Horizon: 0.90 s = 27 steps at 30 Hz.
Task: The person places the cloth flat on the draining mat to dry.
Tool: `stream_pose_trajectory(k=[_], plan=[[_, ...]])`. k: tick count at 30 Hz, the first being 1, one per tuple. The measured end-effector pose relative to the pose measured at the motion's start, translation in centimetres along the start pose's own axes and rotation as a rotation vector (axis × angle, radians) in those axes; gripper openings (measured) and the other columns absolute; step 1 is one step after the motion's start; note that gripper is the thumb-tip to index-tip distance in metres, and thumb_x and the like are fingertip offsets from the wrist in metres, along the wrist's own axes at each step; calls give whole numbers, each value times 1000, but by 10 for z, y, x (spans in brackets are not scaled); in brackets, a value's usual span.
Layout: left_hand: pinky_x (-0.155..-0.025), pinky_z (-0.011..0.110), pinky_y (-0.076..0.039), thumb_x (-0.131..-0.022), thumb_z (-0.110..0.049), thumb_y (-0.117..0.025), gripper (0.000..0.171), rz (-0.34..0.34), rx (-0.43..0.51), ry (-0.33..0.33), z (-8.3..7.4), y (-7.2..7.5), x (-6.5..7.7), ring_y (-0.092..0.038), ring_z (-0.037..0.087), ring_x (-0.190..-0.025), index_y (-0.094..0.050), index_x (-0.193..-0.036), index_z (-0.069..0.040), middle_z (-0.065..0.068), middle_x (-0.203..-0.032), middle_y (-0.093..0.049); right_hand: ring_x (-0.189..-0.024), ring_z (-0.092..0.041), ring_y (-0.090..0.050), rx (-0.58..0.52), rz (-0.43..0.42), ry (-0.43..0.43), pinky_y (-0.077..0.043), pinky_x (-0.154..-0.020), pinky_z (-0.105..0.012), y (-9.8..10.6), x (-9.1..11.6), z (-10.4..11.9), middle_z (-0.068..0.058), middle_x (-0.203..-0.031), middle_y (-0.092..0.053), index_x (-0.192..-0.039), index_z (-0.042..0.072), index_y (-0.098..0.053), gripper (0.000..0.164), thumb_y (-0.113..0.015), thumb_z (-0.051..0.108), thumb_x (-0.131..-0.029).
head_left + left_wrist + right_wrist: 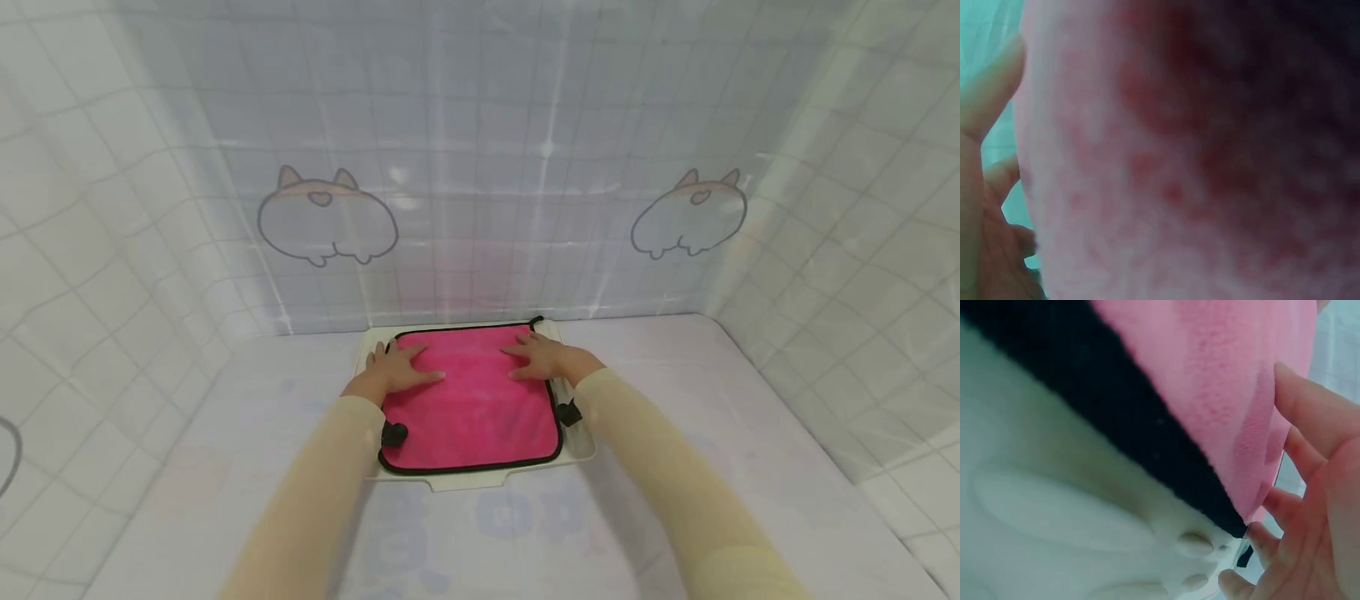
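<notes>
A bright pink cloth [472,425] with black edging and a small black loop [536,321] at its far right corner lies flat on a white tray [468,482]. My left hand [393,371] rests with spread fingers on the cloth's left side, near the far end. Opposite it, my right hand [546,360] touches the right side, fingers also spread. The right wrist view shows the plush cloth [1204,381], its black edging [1085,375] and raised oval shapes on the tray [1054,512]. Blurred pink cloth [1085,156] fills most of the left wrist view.
The tray stands on a pale printed surface [480,550] against a back wall [480,167] of gridded sheeting with two cartoon animal drawings. Similar gridded walls [90,250] rise at left and right. Small black devices [567,413] sit at both wrists.
</notes>
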<state>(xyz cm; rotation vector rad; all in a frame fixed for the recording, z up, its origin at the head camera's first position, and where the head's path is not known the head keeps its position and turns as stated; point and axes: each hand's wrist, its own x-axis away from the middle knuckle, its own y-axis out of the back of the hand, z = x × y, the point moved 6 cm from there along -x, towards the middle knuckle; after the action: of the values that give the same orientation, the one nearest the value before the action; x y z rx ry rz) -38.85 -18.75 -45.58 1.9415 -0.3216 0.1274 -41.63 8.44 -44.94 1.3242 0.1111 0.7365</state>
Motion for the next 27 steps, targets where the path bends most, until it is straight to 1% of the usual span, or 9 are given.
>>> stream_pose_trajectory(k=[5, 7, 9, 11, 13, 16, 20, 24, 27], plan=[[-115, 68, -2, -97, -66, -42, 83, -19, -24, 33, 1, 2, 2, 2, 56, -146, -27, -159, -12, 33, -161, -9, -151, -41, -14, -41, -51, 40, -19, -120, -53, 6, 2, 0, -21, -163, -21, -155, 14, -40, 63, -57, 41, -101], [-115, 68, -1, -98, -65, -42, 83, -21, -61, 21, -3, 2, 5, 2, 55, -147, -26, -159, -11, 32, -161, -11, -150, -41, -18, -28, -75, 56, -20, -119, -53, 7, 3, 0, -23, -161, -25, -154, 11, -41, 63, -58, 40, -101], [-115, 68, -1, -95, -67, -47, 86, -16, -103, -16, -11, 0, 8, 0, 55, -147, -27, -159, -12, 31, -161, -14, -149, -42, -19, -24, -89, 76, -21, -119, -54, 6, 6, 3, -24, -161, -25, -153, 10, -41, 65, -60, 41, -99], [-115, 68, -3, -92, -69, -52, 90, -5, -148, -67, -22, -1, 11, -3, 54, -147, -28, -159, -14, 30, -161, -16, -149, -43, -17, -14, -91, 91, -21, -118, -55, 3, 7, 9, -22, -162, -23, -155, 12, -39, 69, -61, 45, -98], [-116, 67, -2, -88, -71, -56, 95, 22, -171, -104, -32, -5, 14, -2, 54, -148, -27, -160, -17, 28, -162, -15, -151, -41, -13, 3, -68, 87, -20, -118, -57, -2, 8, 15, -19, -164, -19, -158, 18, -34, 75, -61, 51, -96], [-116, 67, -2, -83, -74, -60, 99, 69, -216, -128, -41, -13, 19, -1, 53, -148, -27, -160, -22, 28, -163, -12, -152, -40, -6, 60, -5, 65, -15, -119, -59, -11, 10, 23, -13, -167, -13, -160, 28, -27, 83, -59, 62, -92], [-116, 68, 0, -81, -76, -61, 101, 98, -235, -103, -35, -19, 26, 1, 53, -148, -26, -160, -24, 29, -163, -7, -153, -39, -1, 106, 49, 41, -11, -119, -60, -18, 16, 23, -11, -168, -8, -160, 30, -24, 90, -60, 69, -87], [-114, 70, 2, -79, -76, -64, 104, 111, -220, -78, -25, -20, 32, 4, 53, -148, -24, -161, -26, 28, -164, -4, -153, -37, 0, 97, 61, 19, -10, -118, -62, -20, 25, 14, -10, -168, -7, -161, 28, -22, 94, -62, 68, -86], [-114, 70, 3, -76, -78, -64, 108, 115, -225, -80, -20, -19, 36, 5, 53, -148, -24, -161, -25, 28, -164, -4, -153, -36, -1, 86, 51, 33, -11, -117, -65, -20, 30, 9, -13, -168, -8, -161, 25, -23, 95, -64, 66, -86]])
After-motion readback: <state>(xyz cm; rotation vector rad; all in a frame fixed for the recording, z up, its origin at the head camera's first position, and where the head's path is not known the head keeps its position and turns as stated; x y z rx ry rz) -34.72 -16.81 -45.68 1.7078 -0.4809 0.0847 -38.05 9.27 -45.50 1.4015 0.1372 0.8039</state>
